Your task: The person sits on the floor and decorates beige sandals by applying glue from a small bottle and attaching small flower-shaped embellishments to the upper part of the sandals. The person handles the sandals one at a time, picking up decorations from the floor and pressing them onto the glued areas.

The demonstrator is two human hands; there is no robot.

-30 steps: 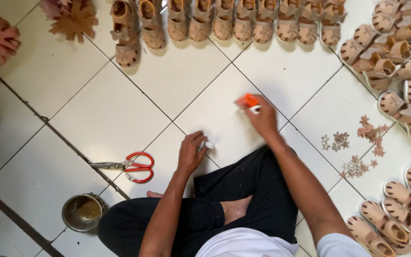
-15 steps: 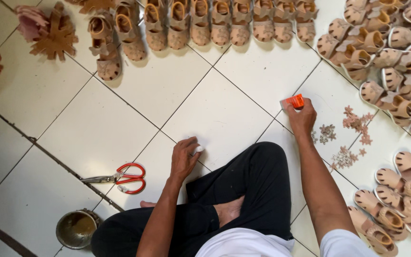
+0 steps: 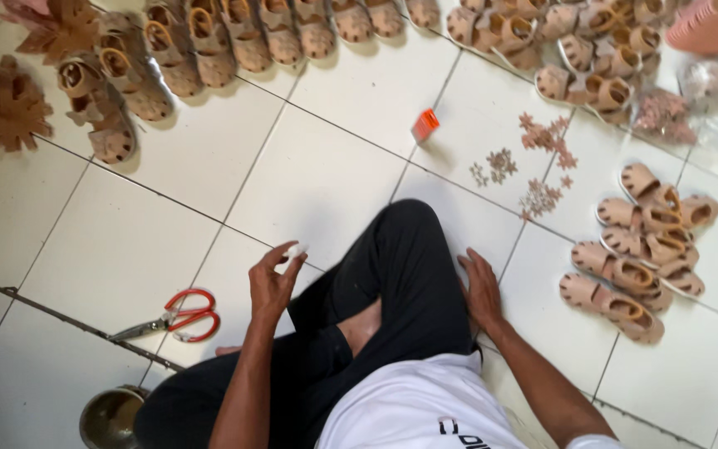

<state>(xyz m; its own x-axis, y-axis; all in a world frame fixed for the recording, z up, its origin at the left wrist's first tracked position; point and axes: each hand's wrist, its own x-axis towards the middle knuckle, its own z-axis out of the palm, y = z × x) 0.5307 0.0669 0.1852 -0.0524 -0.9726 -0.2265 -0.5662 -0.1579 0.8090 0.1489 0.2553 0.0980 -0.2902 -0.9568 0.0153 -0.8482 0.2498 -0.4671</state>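
Open white floor tile (image 3: 326, 179) lies ahead of the seated person, bounded by rows of tan sandals (image 3: 209, 41) along the far edge and a sandal pile (image 3: 637, 241) at right. The left hand (image 3: 274, 283) pinches a small white piece (image 3: 295, 249) between thumb and fingertips; red-handled scissors (image 3: 178, 316) lie near it. The right hand (image 3: 482, 287), spread flat on the floor beside the knee, has released the orange lighter (image 3: 425, 125), which now lies well apart on the tile.

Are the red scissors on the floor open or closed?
Closed. The red scissors lie flat on the tile, their two handle loops touching and blades together in one point.
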